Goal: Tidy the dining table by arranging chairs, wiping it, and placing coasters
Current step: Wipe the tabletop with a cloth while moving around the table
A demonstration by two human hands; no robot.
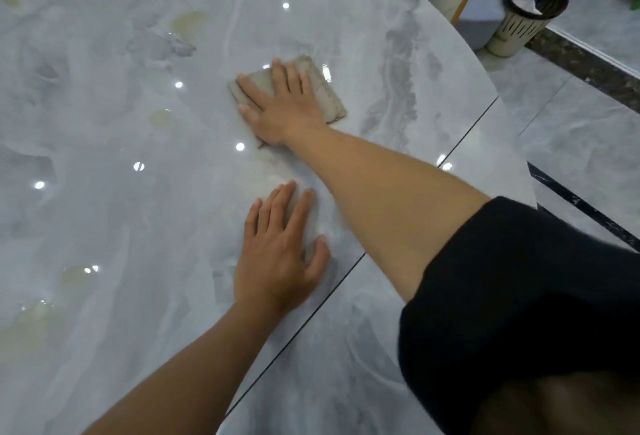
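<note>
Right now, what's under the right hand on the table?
A folded grey cloth lies flat under the right hand, pressed on the table. Its far and right edges show; the part under the palm is hidden. The left hand rests on bare tabletop.

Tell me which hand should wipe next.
Right. The right hand already lies flat on the folded cloth on the table; the left hand rests bare, probably bracing.

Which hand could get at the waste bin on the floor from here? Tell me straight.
Probably neither. The waste bin stands on the floor past the table's far edge. The right hand lies flat on the cloth, the left hand flat on the table nearer the body.
</note>
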